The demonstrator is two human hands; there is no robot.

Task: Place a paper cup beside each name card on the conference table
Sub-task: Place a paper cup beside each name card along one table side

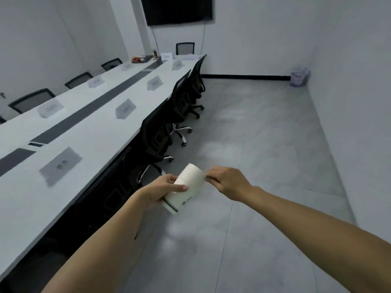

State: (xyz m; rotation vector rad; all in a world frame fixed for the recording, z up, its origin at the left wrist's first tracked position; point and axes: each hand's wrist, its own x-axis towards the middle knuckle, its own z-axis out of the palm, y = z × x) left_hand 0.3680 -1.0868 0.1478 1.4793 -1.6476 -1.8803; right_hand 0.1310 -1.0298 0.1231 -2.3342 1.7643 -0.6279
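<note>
While the left hand (167, 190) wraps the base of the cup stack (186, 187), its long axis tilts up and away, rims toward the right hand (227, 182). Right fingertips pinch the top rim. Nearest name card (60, 164) lies left on the conference table (101, 132), on the left hand's side.

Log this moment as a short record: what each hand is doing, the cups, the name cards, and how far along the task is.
left hand: wrapped around the stack of paper cups, held sideways over the floor
right hand: pinching the stack's rim end, apparently to pull one cup free
name cards: several along both sides of the conference table; nearest name card lies close to the near edge
cups on table: none visible beside any card
task status: no cup placed yet
chairs: tucked along the table
</note>
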